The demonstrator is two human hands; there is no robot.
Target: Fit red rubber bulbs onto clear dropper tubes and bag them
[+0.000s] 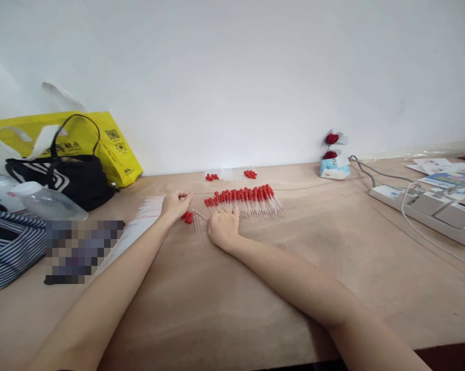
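My left hand [174, 206] is closed in a pinch above a small pile of red rubber bulbs [187, 218]. A bit of red shows at its fingertips, a bulb mostly hidden by the fingers. My right hand [223, 228] is closed around a thin clear glass tube [200, 214], whose end points left towards my left hand. Several loose glass tubes [199, 230] lie between the two hands. Beyond my right hand stretches a row of glass droppers [251, 201] with red bulbs on their upper ends; my right hand covers part of the row's near left side.
By the wall lie clear bags [232, 174] and more red bulbs [250, 174]. Left are white paper sheets [149, 208], a plastic bottle [49, 200], a black bag [68, 180] and a yellow bag [116, 149]. Right are a tissue pack [334, 168] and a power strip [429, 206] with cables.
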